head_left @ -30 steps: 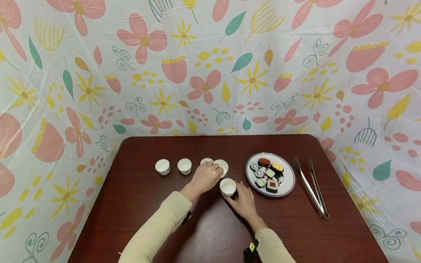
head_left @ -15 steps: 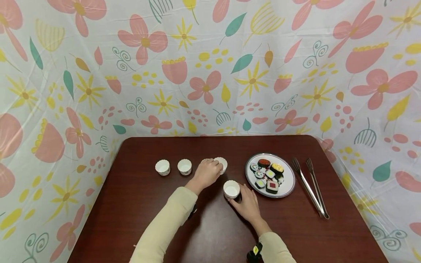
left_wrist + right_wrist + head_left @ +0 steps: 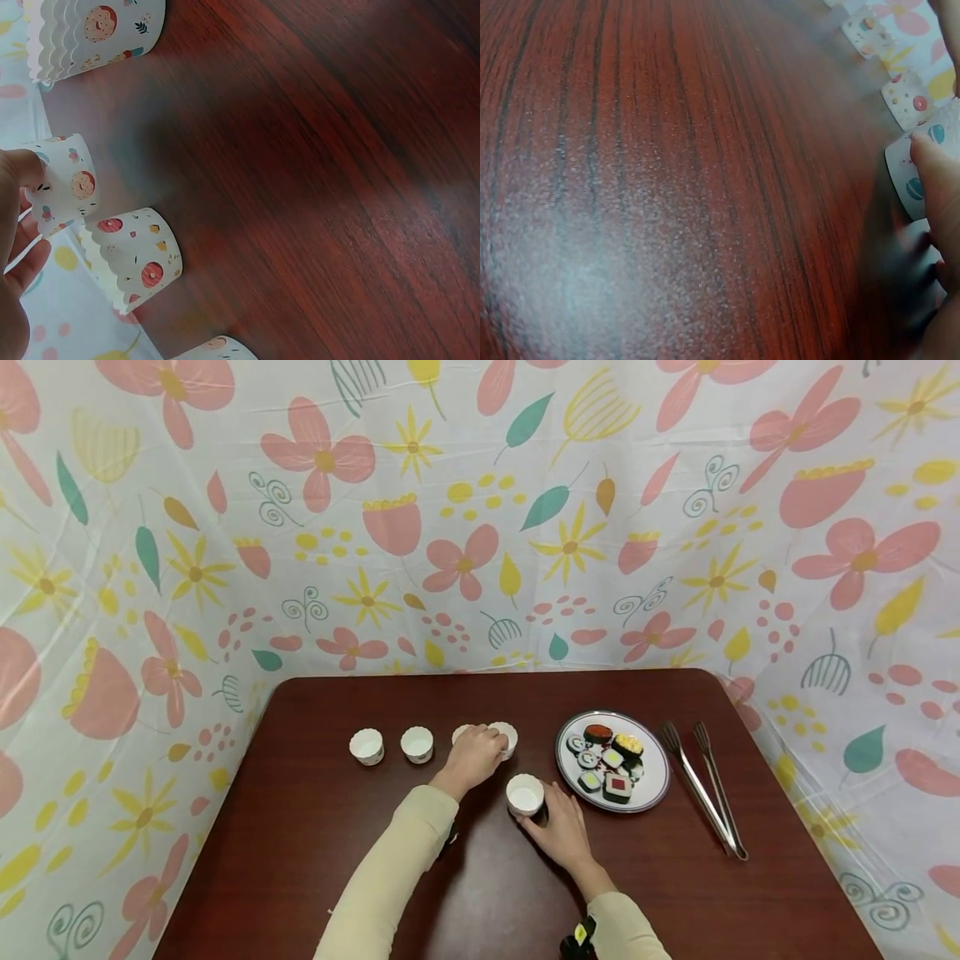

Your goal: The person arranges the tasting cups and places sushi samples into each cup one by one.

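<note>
From the head, the left hand [image 3: 474,758] is pinching a paper cup [image 3: 507,738], just beyond and left of the stack [image 3: 525,795] the right hand [image 3: 562,832] is gripping. At the left wrist, it's sitting between stack and neighbouring cup [image 3: 141,256]. At the right wrist, a thumb [image 3: 931,163] is pressing the stack.

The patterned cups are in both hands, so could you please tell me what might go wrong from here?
The cup in the left hand might nudge the neighbouring cup, since barely any gap shows between them. The stack in the right hand is nested, so cups could cling together. That hand might also bump the plate nearby.
</note>
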Tool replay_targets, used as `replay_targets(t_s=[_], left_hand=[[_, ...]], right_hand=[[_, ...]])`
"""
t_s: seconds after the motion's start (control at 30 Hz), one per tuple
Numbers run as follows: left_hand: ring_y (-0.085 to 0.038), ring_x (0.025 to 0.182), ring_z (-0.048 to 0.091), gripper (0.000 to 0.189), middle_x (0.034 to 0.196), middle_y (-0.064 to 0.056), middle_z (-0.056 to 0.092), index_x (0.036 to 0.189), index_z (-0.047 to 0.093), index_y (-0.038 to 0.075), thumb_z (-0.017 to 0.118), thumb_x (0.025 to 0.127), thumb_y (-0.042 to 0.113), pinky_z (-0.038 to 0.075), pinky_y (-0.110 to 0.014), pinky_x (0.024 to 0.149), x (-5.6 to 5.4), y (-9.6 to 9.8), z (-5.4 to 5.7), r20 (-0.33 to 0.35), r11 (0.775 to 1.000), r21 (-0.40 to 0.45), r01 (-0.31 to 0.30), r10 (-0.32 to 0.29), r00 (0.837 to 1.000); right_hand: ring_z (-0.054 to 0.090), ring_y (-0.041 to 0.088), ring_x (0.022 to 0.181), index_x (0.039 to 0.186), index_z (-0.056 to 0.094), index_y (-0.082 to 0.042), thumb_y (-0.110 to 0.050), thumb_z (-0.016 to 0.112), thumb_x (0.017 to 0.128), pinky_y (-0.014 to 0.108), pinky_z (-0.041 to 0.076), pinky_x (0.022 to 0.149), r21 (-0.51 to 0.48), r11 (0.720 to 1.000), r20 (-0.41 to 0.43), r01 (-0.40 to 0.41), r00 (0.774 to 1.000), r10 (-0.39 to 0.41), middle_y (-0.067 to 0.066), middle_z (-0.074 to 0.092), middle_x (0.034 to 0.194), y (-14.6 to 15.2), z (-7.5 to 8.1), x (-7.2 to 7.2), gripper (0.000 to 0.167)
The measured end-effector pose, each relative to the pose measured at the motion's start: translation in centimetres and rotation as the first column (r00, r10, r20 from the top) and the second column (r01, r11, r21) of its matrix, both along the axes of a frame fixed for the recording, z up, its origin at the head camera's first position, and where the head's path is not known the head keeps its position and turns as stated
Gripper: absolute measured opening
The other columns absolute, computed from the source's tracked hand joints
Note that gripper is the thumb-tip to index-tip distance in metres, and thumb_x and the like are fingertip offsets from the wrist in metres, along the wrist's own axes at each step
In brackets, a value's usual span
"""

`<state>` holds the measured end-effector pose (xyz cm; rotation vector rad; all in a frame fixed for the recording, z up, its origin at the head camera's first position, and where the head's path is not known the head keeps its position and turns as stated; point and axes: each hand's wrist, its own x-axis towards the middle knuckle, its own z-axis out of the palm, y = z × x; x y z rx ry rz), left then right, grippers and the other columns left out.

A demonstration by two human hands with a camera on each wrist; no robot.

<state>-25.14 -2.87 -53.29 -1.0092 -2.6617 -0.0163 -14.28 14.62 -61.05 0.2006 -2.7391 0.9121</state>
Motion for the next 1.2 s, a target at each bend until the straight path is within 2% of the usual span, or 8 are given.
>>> replay_targets(t_s=[0.17, 0.43, 0.63, 1.2], left_hand=[[-0.012, 0.077, 0.057, 0.008, 0.085, 0.007, 0.064, 0.089, 0.066, 0.021, 0.069, 0.081, 0.021, 0.047, -0.026, 0.069, -0.2, 0.6, 0.1, 0.011, 1.0, 0.0, -0.006, 0.006, 1.0], [-0.011, 0.08, 0.058, 0.009, 0.09, 0.009, 0.065, 0.093, 0.067, 0.021, 0.066, 0.084, 0.023, 0.048, -0.025, 0.073, -0.5, 1.7, -0.1, 0.056, 0.999, -0.035, -0.014, 0.016, 0.998], [-0.011, 0.083, 0.059, 0.011, 0.091, 0.009, 0.066, 0.094, 0.068, 0.022, 0.067, 0.084, 0.023, 0.048, -0.026, 0.076, -0.5, 2.4, -0.1, 0.085, 0.999, -0.027, -0.022, 0.025, 0.996], [-0.01, 0.087, 0.061, 0.015, 0.094, 0.009, 0.067, 0.098, 0.071, 0.024, 0.067, 0.084, 0.02, 0.048, -0.026, 0.08, -0.7, 3.4, -1.2, 0.101, 0.994, -0.088, -0.069, 0.078, 0.992]], right_hand=[[0.044, 0.037, 0.124, 0.128, 0.05, -0.008, -0.033, 0.078, 0.071, 0.066, 0.026, 0.097, -0.001, 1.0, -0.014, -0.001, 1.0, 0.001, 0.014, 0.057, 0.123, 0.0, -0.1, 0.0, 0.068], [0.045, 0.037, 0.123, 0.126, 0.052, -0.007, -0.033, 0.079, 0.07, 0.066, 0.027, 0.096, -0.005, 1.0, -0.025, 0.008, 1.0, -0.008, 0.015, 0.057, 0.123, 0.0, -0.4, 0.1, 0.068], [0.044, 0.036, 0.124, 0.128, 0.051, -0.009, -0.033, 0.079, 0.069, 0.066, 0.026, 0.097, -0.018, 1.0, -0.007, 0.007, 1.0, -0.007, 0.014, 0.057, 0.124, -0.1, -0.4, 0.2, 0.069], [0.043, 0.034, 0.126, 0.129, 0.05, -0.008, -0.034, 0.077, 0.071, 0.064, 0.025, 0.099, 0.001, 1.0, 0.013, 0.011, 1.0, -0.011, 0.014, 0.055, 0.126, 0.0, -0.3, 0.1, 0.069]])
